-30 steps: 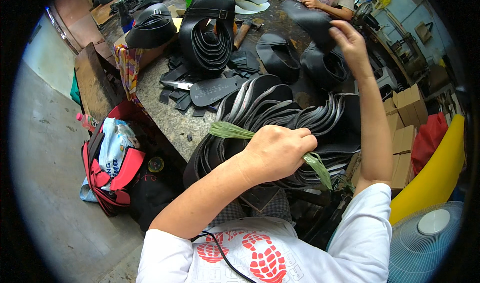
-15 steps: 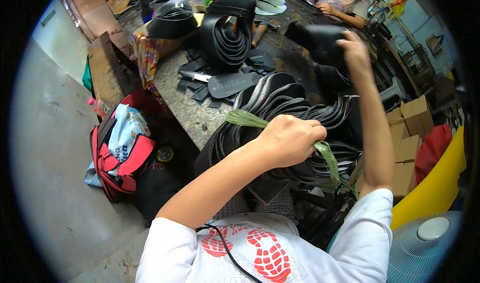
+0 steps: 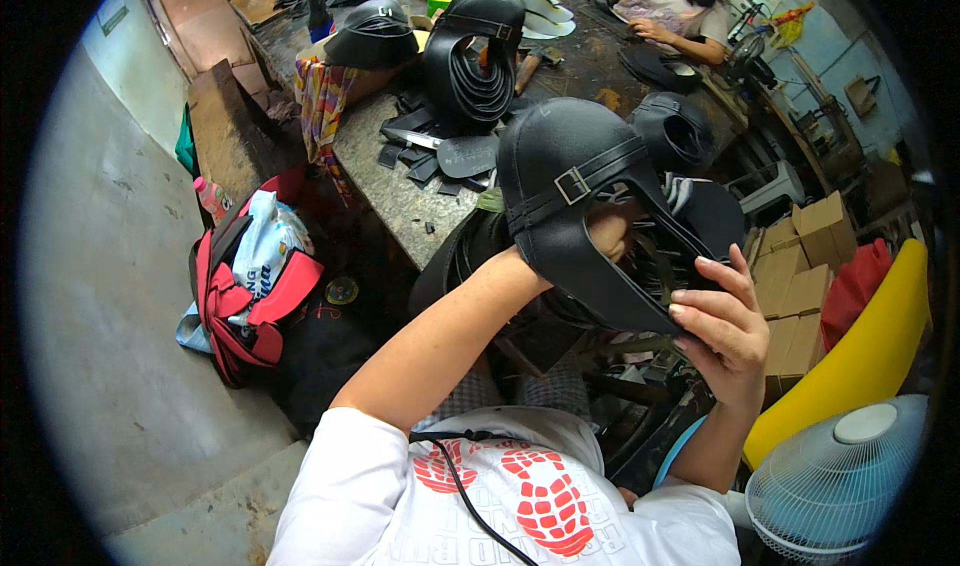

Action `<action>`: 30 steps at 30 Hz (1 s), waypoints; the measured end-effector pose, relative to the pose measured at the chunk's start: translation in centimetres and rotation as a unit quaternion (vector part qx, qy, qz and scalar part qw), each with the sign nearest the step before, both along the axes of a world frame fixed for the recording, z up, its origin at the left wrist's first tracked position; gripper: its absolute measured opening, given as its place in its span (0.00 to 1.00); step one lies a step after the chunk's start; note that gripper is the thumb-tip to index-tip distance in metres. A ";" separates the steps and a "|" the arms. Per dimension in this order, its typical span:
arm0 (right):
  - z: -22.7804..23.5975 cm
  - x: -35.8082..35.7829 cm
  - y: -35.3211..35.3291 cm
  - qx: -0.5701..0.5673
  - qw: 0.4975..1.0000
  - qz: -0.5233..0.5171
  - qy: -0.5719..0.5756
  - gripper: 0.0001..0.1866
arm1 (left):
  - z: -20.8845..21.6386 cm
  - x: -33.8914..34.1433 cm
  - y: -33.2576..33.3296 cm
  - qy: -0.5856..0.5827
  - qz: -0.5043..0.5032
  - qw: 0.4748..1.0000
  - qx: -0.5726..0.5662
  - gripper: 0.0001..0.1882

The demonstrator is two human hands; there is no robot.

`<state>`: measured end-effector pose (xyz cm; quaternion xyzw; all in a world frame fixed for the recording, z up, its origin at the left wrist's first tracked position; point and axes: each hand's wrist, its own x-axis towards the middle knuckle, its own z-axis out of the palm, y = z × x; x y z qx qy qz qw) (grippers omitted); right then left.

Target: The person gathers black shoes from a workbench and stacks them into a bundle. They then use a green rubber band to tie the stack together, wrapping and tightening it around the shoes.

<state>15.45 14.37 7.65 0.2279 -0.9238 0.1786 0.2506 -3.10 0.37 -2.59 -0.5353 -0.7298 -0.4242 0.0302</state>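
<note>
The bare right hand (image 3: 728,328) grips with bent, spread fingers (image 3: 714,301); left of that grip and farther forward, the bare left hand (image 3: 612,234) is curled, partly hidden.

The black shoe upper (image 3: 545,151) is showing a smooth, leather-like face with a soft sheen, and its metal buckle (image 3: 573,185) is shining. From where I'm standing, the counter (image 3: 385,198) is looking rough and speckled at its near end, like stone. The patterned cloth (image 3: 322,106) is draping softly, while the wooden board (image 3: 225,116) is looking dull. Cardboard boxes (image 3: 825,234) are looking matt; the yellow piece (image 3: 865,346) is gleaming like smooth plastic, and the blue-and-white bag (image 3: 265,246) is creasing like thin film.
</note>
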 end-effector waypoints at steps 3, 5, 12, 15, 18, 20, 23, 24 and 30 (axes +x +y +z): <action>-1.3 2.1 0.3 0.017 0.997 -0.068 0.027 0.17 | -0.4 0.3 0.2 0.069 0.031 0.995 0.058 0.12; -1.8 3.1 0.5 0.009 0.997 -0.076 0.021 0.16 | -0.6 0.2 0.4 0.085 0.028 0.994 0.067 0.12; -3.4 4.8 1.2 -0.031 0.996 -0.087 0.005 0.15 | -0.6 -0.3 0.5 0.109 0.029 0.991 0.076 0.12; -3.7 5.3 1.5 -0.059 0.995 -0.082 0.001 0.13 | -0.6 -0.3 0.6 0.114 0.028 0.990 0.077 0.12; -4.0 5.4 1.7 -0.050 0.995 -0.083 -0.002 0.13 | -0.8 -0.3 0.5 0.117 0.024 0.990 0.078 0.13; -4.2 5.2 1.8 -0.079 0.993 -0.082 0.000 0.13 | -1.0 -0.3 0.5 0.117 0.022 0.990 0.077 0.13; -4.6 5.0 2.1 -0.136 0.989 -0.065 0.008 0.14 | -1.2 -0.4 0.4 0.124 0.020 0.989 0.079 0.13; -4.8 4.9 2.2 -0.163 0.984 -0.064 0.010 0.14 | -1.3 -0.4 0.4 0.125 0.020 0.989 0.078 0.13; -6.2 4.7 3.2 -0.362 0.932 0.021 0.010 0.20 | -1.5 -0.6 0.7 0.134 0.015 0.988 0.081 0.13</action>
